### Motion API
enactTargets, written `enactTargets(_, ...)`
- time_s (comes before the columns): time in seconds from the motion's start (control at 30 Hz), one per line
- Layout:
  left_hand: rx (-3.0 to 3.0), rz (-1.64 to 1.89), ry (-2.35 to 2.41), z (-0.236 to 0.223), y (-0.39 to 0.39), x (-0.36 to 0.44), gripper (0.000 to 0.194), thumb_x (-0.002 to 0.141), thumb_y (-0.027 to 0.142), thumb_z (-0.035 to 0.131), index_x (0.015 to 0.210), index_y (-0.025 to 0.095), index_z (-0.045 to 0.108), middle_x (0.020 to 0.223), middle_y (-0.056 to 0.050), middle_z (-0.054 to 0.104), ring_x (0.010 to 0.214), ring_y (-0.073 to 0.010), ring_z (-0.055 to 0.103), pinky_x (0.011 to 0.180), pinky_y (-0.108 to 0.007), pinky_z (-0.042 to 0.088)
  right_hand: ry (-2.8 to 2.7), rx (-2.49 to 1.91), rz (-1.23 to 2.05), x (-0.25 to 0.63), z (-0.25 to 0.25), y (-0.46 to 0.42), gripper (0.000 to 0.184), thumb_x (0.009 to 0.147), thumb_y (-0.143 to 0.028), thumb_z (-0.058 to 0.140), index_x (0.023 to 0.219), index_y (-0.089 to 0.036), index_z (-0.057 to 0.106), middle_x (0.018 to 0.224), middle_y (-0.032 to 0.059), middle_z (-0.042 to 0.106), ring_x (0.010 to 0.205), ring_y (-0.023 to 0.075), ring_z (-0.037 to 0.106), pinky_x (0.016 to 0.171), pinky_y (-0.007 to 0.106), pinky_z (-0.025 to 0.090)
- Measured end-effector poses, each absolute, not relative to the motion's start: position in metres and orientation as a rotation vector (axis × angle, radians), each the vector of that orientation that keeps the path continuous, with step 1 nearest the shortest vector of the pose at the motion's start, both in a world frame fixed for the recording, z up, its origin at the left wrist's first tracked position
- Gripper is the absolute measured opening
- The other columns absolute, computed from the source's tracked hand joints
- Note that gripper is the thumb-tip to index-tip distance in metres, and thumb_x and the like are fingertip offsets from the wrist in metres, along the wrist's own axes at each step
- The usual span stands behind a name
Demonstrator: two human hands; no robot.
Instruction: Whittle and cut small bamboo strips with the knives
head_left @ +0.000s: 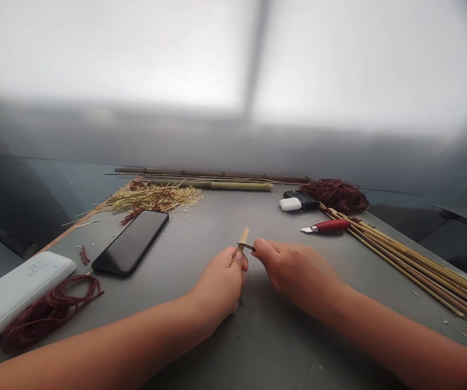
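Low over the middle of the table, my left hand (223, 279) is closed around a short pale strip of bamboo (245, 236), whose upper end sticks up past the thumb. My right hand (298, 271) is closed on a thin dark blade (247, 246); its handle is hidden in the fingers. The blade lies across the strip just above my left thumb and appears to touch it. To the right, beyond my right hand, rests a red-handled craft knife (326, 227), its short blade pointing left.
A phone (131, 244), a white power bank (22, 292) and dark red cord (54, 311) lie left. Shavings (156, 197) are piled behind them, near bamboo canes (241, 186). Thin sticks (412, 260), a red cord bundle (336, 195) and a white case (290, 204) lie right.
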State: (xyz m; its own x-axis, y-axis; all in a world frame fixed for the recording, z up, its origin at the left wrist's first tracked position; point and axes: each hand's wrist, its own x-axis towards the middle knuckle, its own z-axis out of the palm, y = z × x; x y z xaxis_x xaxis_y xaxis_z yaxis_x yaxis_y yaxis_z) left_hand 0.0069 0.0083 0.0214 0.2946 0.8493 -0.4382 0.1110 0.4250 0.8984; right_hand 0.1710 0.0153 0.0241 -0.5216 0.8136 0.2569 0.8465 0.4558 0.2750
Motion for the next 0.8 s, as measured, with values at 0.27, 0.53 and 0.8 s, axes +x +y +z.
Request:
enactTargets(0.27, 1.093, 0.593, 1.179, 0.019, 0.0057, 0.0082, 0.028, 0.103, 0.033, 0.031, 0.079, 0.023, 0.04, 0.056, 0.008, 0.031, 0.045, -0.0093, 0.02, 0.043, -0.023, 0.016, -2.639, -1.56, -0.535, 0.1639, 0.0274, 0.0148, 0.026, 0.074, 0.0, 0.048, 0.088, -0.02, 0.055, 0.06, -0.0027, 0.057, 0.047, 0.0128, 0.042, 0.046, 0.026, 0.012)
enactTargets(0.53, 1.025, 0.628, 1.176, 0.0208, 0.0081, 0.0064, 0.027, 0.103, 0.03, 0.027, 0.079, 0.023, 0.038, 0.058, 0.009, 0.03, 0.046, -0.0088, 0.018, 0.045, -0.023, 0.016, -2.634, -1.553, -0.515, 0.17, 0.0218, 0.0171, 0.02, 0.08, -0.002, 0.048, 0.081, -0.021, 0.049, 0.064, -0.0029, 0.058, 0.046, 0.0127, 0.043, 0.047, 0.026, 0.012)
enactTargets(0.8, 1.221, 0.547, 1.219, 0.0145, 0.0073, 0.0071, 0.026, 0.102, 0.031, 0.03, 0.081, 0.023, 0.042, 0.06, 0.007, 0.034, 0.049, -0.0099, 0.025, 0.045, -0.022, 0.021, -2.626, -1.528, -0.494, 0.1696, 0.0228, 0.0141, 0.024, 0.074, -0.001, 0.047, 0.084, -0.021, 0.053, 0.058, -0.003, 0.055, 0.045, 0.0133, 0.041, 0.046, 0.025, 0.012)
